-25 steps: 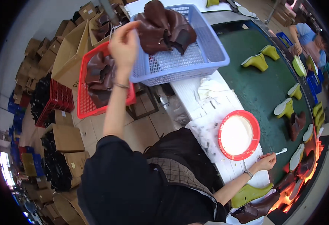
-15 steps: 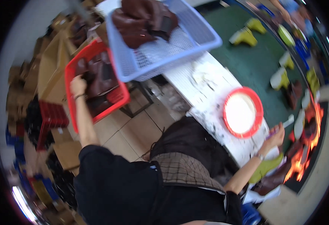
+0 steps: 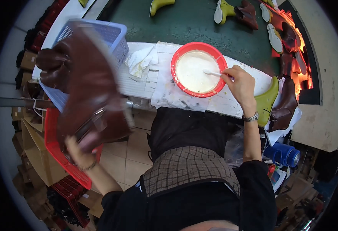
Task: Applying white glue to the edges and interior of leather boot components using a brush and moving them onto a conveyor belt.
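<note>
- Left hand (image 3: 78,152) has its grip wrapped round the bottom end of a brown boot upper (image 3: 86,96), lifting it up close to the camera. It's motion-blurred, so I can't make out the fingers properly.
- The upper hangs in the air over the red crate (image 3: 59,154) and in front of the blue basket (image 3: 113,40), so it's off the desk and not sitting in either one.
- Right hand (image 3: 240,82) pinches a thin white brush (image 3: 213,73), grip closed tight on the handle. The brush tip reaches over the red bowl (image 3: 198,69), which is full of a whitish paste. Can't tell if the tip is actually dipped in.
- The bowl sits on a white cloth (image 3: 169,92) on the white desk (image 3: 138,82), right at the near edge. A crumpled rag (image 3: 142,61) lies just left of it, next to the blue basket.
- There's a watch (image 3: 250,117) on the right wrist.
- Just right of that hand, a green last (image 3: 267,102) and a brown boot (image 3: 284,106) stand side by side at the desk edge, touching or near enough.
- Behind the desk runs a dark green belt (image 3: 192,23) with more green lasts and brown boots along it, curving off toward an orange glow at the far right.
- Blue bottle (image 3: 282,154) sits low down below the desk on the right.
- Cardboard boxes (image 3: 30,150) are piled on the floor to the left.
</note>
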Demonstrator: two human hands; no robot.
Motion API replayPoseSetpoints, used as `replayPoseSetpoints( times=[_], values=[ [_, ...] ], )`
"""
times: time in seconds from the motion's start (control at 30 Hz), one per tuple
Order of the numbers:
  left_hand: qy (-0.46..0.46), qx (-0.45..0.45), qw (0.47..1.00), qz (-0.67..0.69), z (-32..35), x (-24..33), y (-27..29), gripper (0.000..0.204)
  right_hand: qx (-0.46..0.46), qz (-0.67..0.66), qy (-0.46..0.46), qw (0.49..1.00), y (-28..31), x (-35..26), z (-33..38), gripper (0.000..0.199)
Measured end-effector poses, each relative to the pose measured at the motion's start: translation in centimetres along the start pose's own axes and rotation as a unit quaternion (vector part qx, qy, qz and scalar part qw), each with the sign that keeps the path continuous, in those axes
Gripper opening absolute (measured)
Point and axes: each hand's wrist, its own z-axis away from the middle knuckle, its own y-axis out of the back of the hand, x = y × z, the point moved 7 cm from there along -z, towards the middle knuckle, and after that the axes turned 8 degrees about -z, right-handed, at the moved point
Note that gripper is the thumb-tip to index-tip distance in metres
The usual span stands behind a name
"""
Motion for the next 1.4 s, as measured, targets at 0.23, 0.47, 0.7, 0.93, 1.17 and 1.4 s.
replayPoseSetpoints(
  times=[0.23, 0.47, 0.7, 0.93, 1.17, 1.4],
  values=[
    [-0.204, -0.389, 0.877, -0.196, -5.9, -4.2, -21.5, 0.057, -0.005, 0.029, 0.019, 0.999, 0.0, -2.2, 0.6, 0.012],
    [-0.429, -0.121, 0.837, -0.319, 0.3, 6.0, -22.7, 0.043, 0.015, -0.061, -0.082, 0.995, 1.2, 0.2, 2.3, 0.021],
    [-0.551, -0.056, 0.803, -0.220, 3.1, 9.3, -20.9, 0.034, 0.039, -0.112, -0.122, 0.985, 1.7, 1.2, 2.7, 0.024],
    [-0.547, -0.175, 0.731, -0.368, 4.5, 5.4, -29.3, 0.090, 0.044, -0.143, -0.115, 0.982, 1.3, 0.9, 2.5, 0.024],
    [-0.509, -0.180, 0.791, -0.288, 3.8, 6.0, -30.0, 0.075, 0.047, -0.124, -0.081, 0.988, 0.5, 2.5, 4.2, 0.021],
    [-0.150, -0.576, 0.780, -0.194, 7.8, 10.2, -29.9, 0.032, 0.107, -0.296, 0.075, 0.946, 3.8, -2.3, 1.3, 0.015]
  ],
)
